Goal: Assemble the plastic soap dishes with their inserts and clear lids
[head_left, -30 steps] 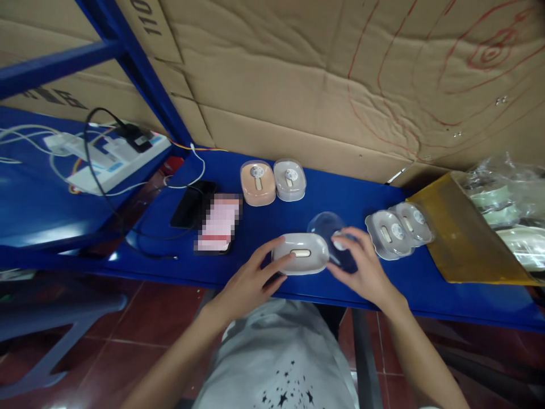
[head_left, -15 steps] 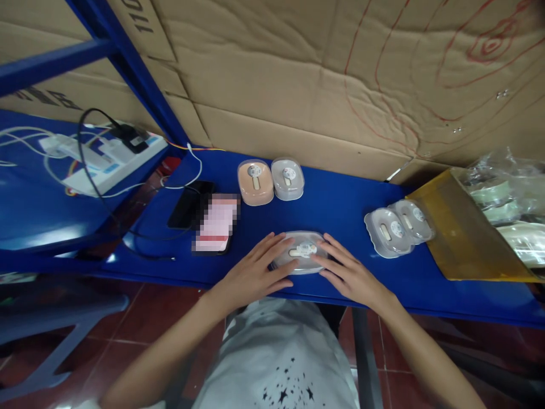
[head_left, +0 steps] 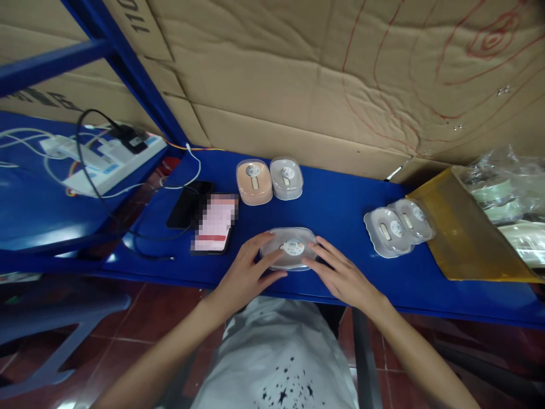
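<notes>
A grey plastic box with a clear lid and a round white label (head_left: 293,246) lies on the blue table, near its front edge. My left hand (head_left: 251,264) grips its left end, thumb at the near side and fingertips over the lid. At its right end my right hand (head_left: 338,270) holds the edge with spread fingertips. The fingers of my left hand partly cover the pale slot in the box. Behind it, a peach box (head_left: 254,187) and another grey box (head_left: 286,184) stand side by side. Two more grey boxes (head_left: 390,238) sit to the right, touching.
A phone with a blurred screen (head_left: 215,224) and a black phone (head_left: 187,207) lie left. A white power strip (head_left: 114,170) with cables is farther left. At right, an open carton (head_left: 464,233) holds plastic-wrapped items. A cardboard wall (head_left: 272,74) stands behind the table.
Both hands have shifted the box slightly to the left. My right hand's fingers have drawn back from over the lid, so more of the label shows.
</notes>
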Available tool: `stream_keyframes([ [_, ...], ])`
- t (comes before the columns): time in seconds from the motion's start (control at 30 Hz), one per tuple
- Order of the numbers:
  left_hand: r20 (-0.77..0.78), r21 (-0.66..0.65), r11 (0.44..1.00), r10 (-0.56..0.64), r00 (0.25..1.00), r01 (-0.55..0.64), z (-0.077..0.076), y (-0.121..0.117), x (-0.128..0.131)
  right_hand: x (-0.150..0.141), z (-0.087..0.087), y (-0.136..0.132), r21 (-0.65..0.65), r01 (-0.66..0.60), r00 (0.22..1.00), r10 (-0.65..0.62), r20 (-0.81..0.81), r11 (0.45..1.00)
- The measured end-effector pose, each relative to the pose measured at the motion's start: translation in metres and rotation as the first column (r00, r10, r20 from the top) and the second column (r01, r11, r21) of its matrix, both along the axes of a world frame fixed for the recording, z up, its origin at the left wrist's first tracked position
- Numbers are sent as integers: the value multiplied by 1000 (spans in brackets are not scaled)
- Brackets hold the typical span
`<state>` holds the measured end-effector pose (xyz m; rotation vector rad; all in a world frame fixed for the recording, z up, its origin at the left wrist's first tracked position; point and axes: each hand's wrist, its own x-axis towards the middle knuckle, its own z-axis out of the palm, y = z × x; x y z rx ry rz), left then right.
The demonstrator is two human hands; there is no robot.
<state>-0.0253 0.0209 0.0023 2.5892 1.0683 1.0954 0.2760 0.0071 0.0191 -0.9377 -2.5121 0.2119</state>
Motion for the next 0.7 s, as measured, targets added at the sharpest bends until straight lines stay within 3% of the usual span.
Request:
stream_keyframes([
  [0.1, 27, -86, 996, 22, 999, -20, -2, -4, -3, -7, 1, 3, -20, 17, 1000, -16, 3, 1000],
  [0.27, 37, -120, 993, -3, 999, 8, 1, -2, -1, -8, 1, 9, -94, 62, 994, -69, -81, 994],
  [0.53, -29, -146, 983, -120, 992, 115, 7, 15, 13, 5, -10, -2, -122, 184, 969, -200, -143, 975],
  [0.7, -6, -124, 980, -161, 987, 159, 6, 26, 15, 4, -14, -3, -32, 239, 969, -240, -58, 971],
])
